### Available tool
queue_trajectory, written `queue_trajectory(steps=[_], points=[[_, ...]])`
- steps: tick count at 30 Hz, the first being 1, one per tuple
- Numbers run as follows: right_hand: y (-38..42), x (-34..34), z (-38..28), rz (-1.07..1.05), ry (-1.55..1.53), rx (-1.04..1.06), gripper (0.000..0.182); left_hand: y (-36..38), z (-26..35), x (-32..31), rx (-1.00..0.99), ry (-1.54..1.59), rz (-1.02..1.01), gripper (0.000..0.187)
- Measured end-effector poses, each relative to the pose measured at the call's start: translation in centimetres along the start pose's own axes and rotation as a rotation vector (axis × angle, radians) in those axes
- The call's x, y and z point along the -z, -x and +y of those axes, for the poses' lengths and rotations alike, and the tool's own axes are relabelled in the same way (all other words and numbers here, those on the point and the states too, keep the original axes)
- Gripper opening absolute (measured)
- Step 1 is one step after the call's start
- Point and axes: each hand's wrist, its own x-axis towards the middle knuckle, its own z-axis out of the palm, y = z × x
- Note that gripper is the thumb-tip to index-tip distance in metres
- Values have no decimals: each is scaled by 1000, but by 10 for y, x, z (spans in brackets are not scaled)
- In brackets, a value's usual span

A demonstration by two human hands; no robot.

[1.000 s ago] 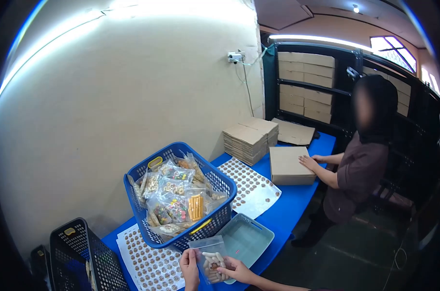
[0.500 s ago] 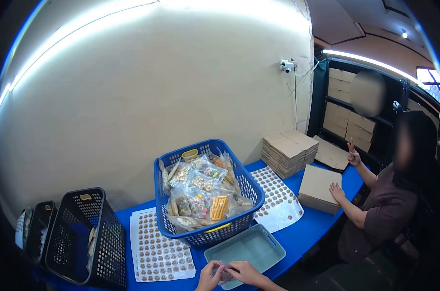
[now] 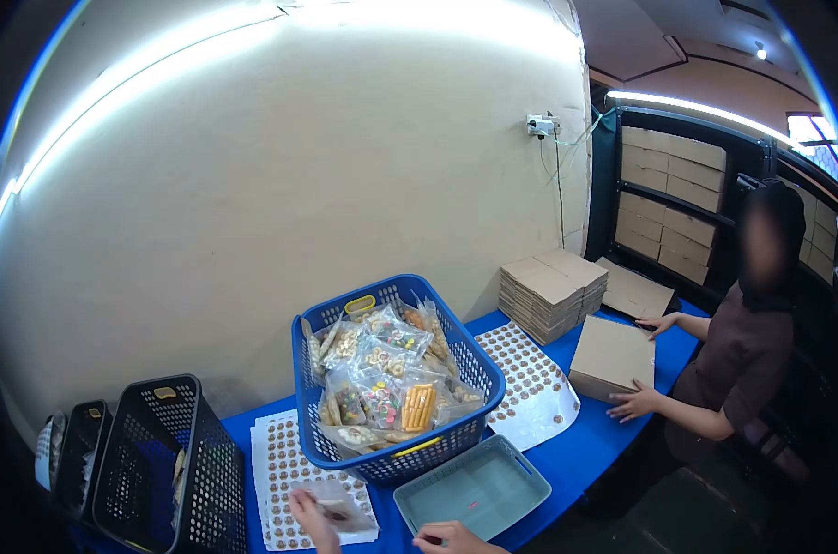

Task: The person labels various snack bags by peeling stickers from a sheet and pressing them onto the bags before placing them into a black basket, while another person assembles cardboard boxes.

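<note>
My left hand (image 3: 313, 522) is closed on a clear plastic bag (image 3: 343, 510) with something brown in it. The bag is over the left sheet of round stickers (image 3: 285, 462). My right hand (image 3: 458, 537) is at the near edge of the grey-green tray (image 3: 409, 517), its fingers curled; what they hold, if anything, is too small to make out. A small reddish strip (image 3: 472, 505) lies in the tray. Behind the tray stands a blue basket (image 3: 409, 462) heaped with clear bags of snacks (image 3: 382, 365).
Dark baskets (image 3: 220, 499) stand at left. A second sticker sheet (image 3: 530, 406) lies right of the blue basket. Flattened cartons (image 3: 548, 286) are stacked behind it. A co-worker (image 3: 742, 351) at right has both hands at a cardboard box (image 3: 613, 355). Shelves hold more boxes (image 3: 673, 166).
My hands have moved apart; the left has carried the plastic bag left over the sticker sheet. A reddish strip now shows in the tray. The co-worker's raised hand has come down to the box.
</note>
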Motion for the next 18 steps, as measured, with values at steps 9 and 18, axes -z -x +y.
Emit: queue_trajectory(steps=[9, 18], points=[[-16, 18, -7, 63, -133, -200, 22, 68, 12, -53, -37, -282, -703, 20], [-60, 68, 6, -98, -606, -186, 21, 43, 26, -47, -6, -169, -578, 22]])
